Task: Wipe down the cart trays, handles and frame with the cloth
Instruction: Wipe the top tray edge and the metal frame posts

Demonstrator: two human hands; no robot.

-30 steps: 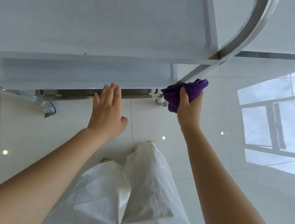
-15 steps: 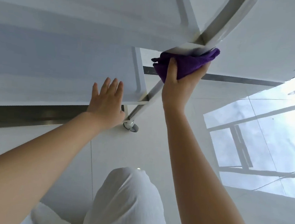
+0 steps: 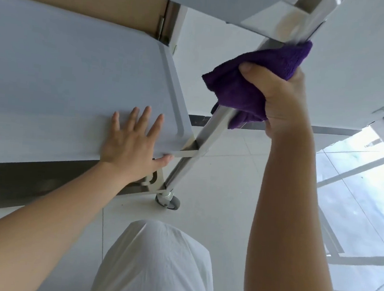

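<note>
My right hand (image 3: 279, 99) grips a purple cloth (image 3: 255, 81) wrapped around the cart's metal corner post (image 3: 200, 146), just under the upper tray (image 3: 254, 10). The post slants down to a grey caster wheel (image 3: 170, 200). My left hand (image 3: 131, 149) lies flat, fingers spread, on the near right corner of the white lower tray (image 3: 64, 89), thumb at the tray's front edge. The cloth hides the part of the post under my right hand.
A glossy white tile floor (image 3: 224, 193) lies below, with a bright window reflection (image 3: 362, 193) at right. My knee in white trousers (image 3: 156, 262) is at bottom centre. A tan door with a hinge (image 3: 160, 25) stands behind the cart.
My right hand has slid the cloth up the post from near the lower tray to just under the upper tray. My left hand stays flat on the lower tray.
</note>
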